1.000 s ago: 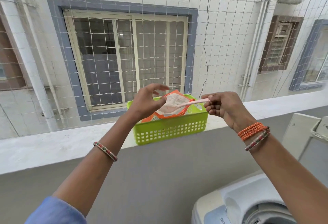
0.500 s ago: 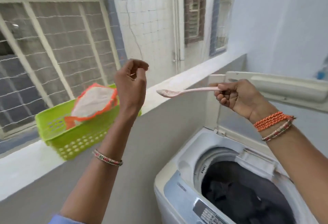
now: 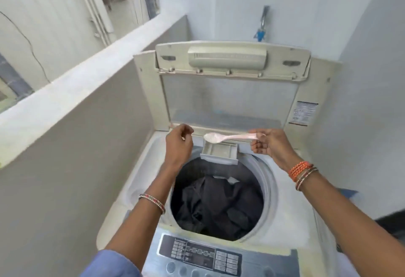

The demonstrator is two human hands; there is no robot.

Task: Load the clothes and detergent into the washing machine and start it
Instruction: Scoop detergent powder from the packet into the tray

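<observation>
Washing machine (image 3: 140,180): cream moulded plastic, smooth, dull sheen, slightly yellowed. Its raised lid (image 3: 230,99), at the machine's rear, carried a translucent frosted panel in a plastic frame. Detergent drawer (image 3: 219,153), just in front of the lid: matt off-white plastic. Control panel (image 3: 203,254), at the machine's front: glossy dark film on satin grey. Clothes (image 3: 219,204) in the drum: dark matt cloth, soft and creased. Spoon (image 3: 230,137), above the drawer: pale pink plastic, smooth, holding white powder. Tap (image 3: 262,24), behind the machine: shiny metal. Parapet (image 3: 72,145), left of the machine: matt painted plaster.
</observation>
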